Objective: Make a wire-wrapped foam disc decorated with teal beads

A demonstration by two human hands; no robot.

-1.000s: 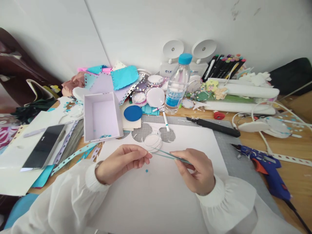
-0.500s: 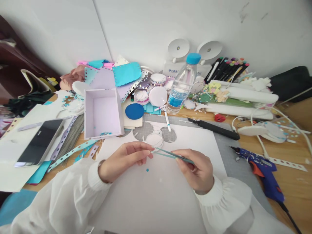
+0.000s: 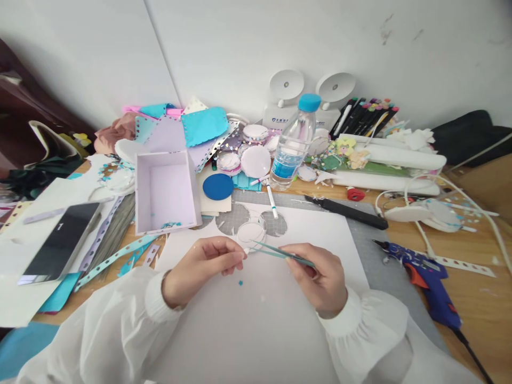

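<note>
In my right hand (image 3: 318,274) is a pair of teal tweezers (image 3: 286,253), pinched near the back end and pointing left. Their two tips are apart, close to the fingertips of my left hand (image 3: 210,262). Thumb and forefinger of that left hand are pressed together; a tiny whitish bit shows at their tips, too small to name. Just below, a small blue piece (image 3: 240,283) lies on the white sheet (image 3: 264,330). Beyond the fingers sits a round white disc (image 3: 250,232) with a clear rim, beside round holes cut in the sheet.
A lilac open box (image 3: 168,194) stands left, a blue oval (image 3: 218,186) beside it. Behind are a water bottle (image 3: 294,144) and several decorated discs. To the right lie a black cutter knife (image 3: 348,212) and a blue glue gun (image 3: 434,282); a phone (image 3: 62,240) lies far left.
The tweezer tips have parted a little and drawn slightly away from my left fingertips, where a whitish bit now shows. My left fingers have curled closer together. The whole view has shifted slightly.
</note>
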